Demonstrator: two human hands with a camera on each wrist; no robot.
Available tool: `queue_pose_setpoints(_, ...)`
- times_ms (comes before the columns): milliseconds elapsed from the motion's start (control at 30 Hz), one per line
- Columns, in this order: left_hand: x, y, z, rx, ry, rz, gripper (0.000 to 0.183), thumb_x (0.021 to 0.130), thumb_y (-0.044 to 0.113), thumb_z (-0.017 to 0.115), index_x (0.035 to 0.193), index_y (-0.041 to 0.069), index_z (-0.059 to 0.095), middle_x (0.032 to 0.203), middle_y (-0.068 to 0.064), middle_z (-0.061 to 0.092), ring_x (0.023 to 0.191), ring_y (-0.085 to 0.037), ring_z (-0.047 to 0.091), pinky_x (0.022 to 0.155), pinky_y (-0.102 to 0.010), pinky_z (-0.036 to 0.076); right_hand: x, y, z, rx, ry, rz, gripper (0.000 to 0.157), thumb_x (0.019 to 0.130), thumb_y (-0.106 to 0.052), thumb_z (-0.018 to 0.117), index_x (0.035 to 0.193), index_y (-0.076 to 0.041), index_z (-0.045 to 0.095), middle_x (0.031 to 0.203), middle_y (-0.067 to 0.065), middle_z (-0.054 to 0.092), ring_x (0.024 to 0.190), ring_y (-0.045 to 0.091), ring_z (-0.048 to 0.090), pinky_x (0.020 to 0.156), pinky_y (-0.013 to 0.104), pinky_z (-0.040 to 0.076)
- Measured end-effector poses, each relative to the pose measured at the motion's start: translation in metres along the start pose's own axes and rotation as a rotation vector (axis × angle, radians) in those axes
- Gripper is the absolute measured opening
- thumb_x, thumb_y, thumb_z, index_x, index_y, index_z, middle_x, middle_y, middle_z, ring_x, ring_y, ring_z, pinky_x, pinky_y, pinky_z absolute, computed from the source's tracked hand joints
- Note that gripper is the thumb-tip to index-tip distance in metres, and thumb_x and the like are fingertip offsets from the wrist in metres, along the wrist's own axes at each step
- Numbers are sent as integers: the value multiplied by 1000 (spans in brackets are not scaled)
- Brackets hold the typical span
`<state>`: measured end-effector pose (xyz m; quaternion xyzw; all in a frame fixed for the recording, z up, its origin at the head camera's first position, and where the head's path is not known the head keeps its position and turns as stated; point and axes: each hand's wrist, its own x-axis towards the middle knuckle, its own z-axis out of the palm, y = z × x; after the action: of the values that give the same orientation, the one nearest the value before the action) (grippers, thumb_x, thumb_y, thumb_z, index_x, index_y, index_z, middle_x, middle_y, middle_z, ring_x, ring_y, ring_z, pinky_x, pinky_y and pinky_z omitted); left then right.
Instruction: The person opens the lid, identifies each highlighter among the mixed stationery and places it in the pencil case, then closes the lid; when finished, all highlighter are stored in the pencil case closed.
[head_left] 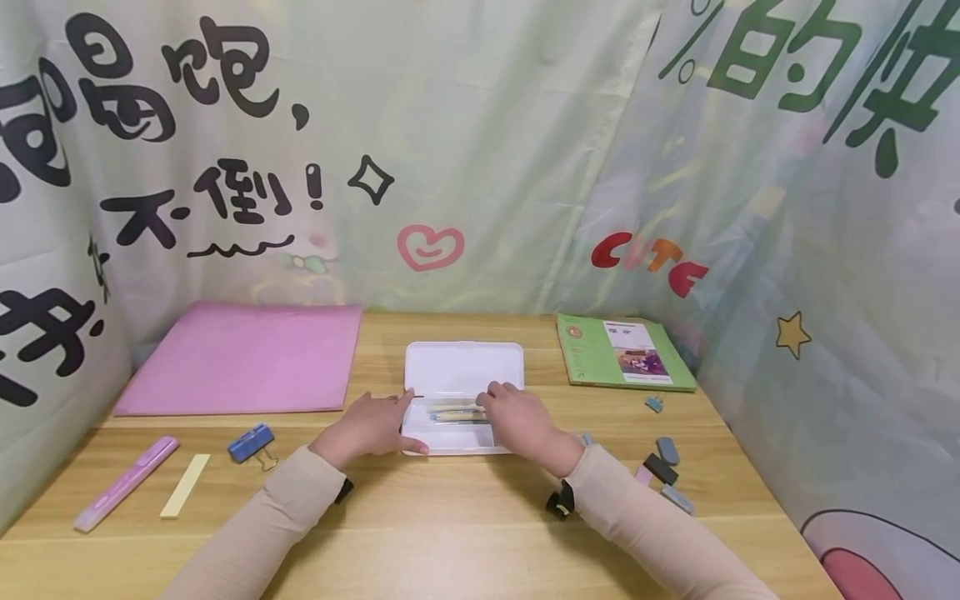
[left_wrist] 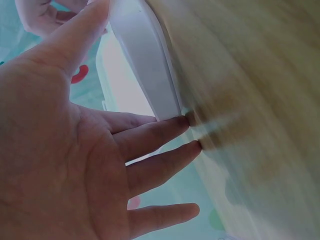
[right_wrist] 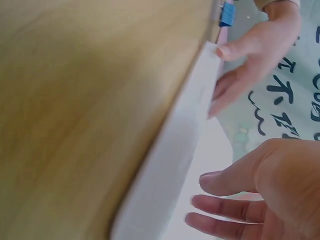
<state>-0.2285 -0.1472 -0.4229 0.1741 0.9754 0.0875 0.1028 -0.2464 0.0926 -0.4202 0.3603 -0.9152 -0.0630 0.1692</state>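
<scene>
A white pencil case [head_left: 465,367] lies on the table with its lid tipped back. Several pens or pencils [head_left: 453,413] lie side by side in its tray. At its left end, my left hand [head_left: 375,427] holds the case, thumb at the front corner and spread fingers along the end. In the left wrist view the fingertips [left_wrist: 182,121] meet the case's bottom edge. Over the tray's right part is my right hand [head_left: 525,423], fingertips by the pens' right ends. The right wrist view shows its thumb and fingers apart, nothing seen between them.
On the left are a pink board [head_left: 247,358], a pink long case [head_left: 127,485], a cream strip [head_left: 185,486] and a blue binder clip [head_left: 251,442]. On the right are a green book [head_left: 588,350], a small clip [head_left: 654,404] and several erasers [head_left: 660,468].
</scene>
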Motion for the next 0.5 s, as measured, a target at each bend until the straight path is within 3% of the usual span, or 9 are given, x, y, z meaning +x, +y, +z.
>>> queue_pose_setpoints(100,0,0,0,8,1,6,103,62,72,50,136,5,26,127,-13,43,116,-29,39,97,-52,19,-7,6,-8,17,4,50,18,72,-8,61,90,-13,63,74,-2,49,60,11,46,38,20,35)
queue_pose_setpoints(200,0,-1,1,19,1,9,103,62,72,50,136,4,26,127,-13,43,115,-29,40,96,-53,19,-16,13,-16,34,-47,148,10,75,-11,60,85,-12,61,70,-1,48,59,13,47,39,22,36)
queue_pose_setpoints(300,1,-1,2,20,0,7,103,62,72,50,136,5,26,127,-13,44,115,-29,40,96,-53,19,-28,23,-23,47,-148,269,5,76,-15,58,78,-11,57,66,1,47,57,16,47,40,27,37)
queue_pose_setpoints(500,1,-1,2,1,3,7,104,62,71,52,136,4,26,127,-14,44,115,-29,40,96,-53,18,-58,42,-36,52,-413,431,16,76,-24,58,74,-8,55,62,3,48,54,19,45,44,34,38)
